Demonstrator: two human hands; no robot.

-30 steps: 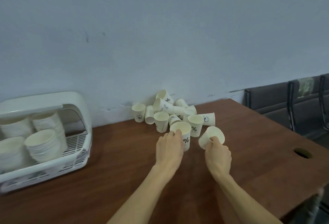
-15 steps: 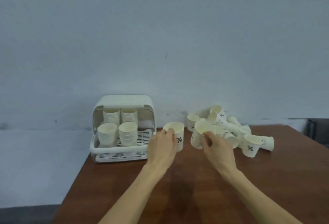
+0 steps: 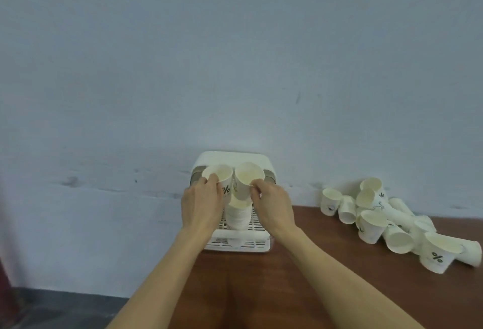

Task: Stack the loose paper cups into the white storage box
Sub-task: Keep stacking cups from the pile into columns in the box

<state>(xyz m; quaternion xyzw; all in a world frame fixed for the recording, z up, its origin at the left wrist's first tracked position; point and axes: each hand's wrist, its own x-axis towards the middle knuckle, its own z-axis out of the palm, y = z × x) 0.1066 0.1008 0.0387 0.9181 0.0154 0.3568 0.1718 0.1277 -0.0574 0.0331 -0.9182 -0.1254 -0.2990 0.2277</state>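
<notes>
My left hand (image 3: 201, 204) grips a white paper cup with a % mark (image 3: 219, 178) by its rim. My right hand (image 3: 271, 204) pinches the rim of a second paper cup (image 3: 247, 178), which hangs just above a stack of cups (image 3: 238, 215). That stack stands in the white storage box (image 3: 235, 243) at the wall, and both held cups are in front of the box's open top. A heap of loose paper cups (image 3: 392, 224) lies on the brown table (image 3: 300, 289) to the right.
The box sits at the table's far left corner against the pale wall (image 3: 235, 67). Dark floor (image 3: 52, 307) shows beyond the table's left edge.
Both hands carried their cups from the heap leftward to the storage box and now hold them over the cup stacks. The view swung left with them.
</notes>
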